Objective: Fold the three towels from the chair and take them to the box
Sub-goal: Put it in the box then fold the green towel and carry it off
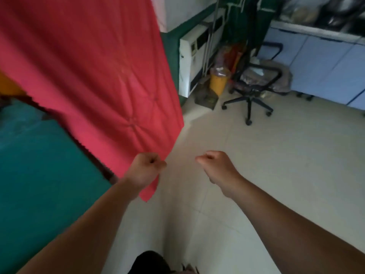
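Observation:
A large red towel point(88, 76) is spread in the air across the upper left of the head view, creased in a star pattern. My left hand point(147, 168) grips its lower corner in a fist, and a short tail of cloth hangs below the fist. My right hand point(217, 165) is held out to the right of it, fingers curled with thumb against forefinger, and I see no cloth in it. The black office chair point(254, 84) stands at the back right with bags on its seat. No box is in view.
A teal-covered surface point(39, 165) fills the left side under the towel. A white cabinet point(189, 62), a yellow bin point(218, 81) and a stand crowd the back wall. Pale blue cupboards point(325, 62) line the right. Light floor tiles point(276, 155) stretch ahead.

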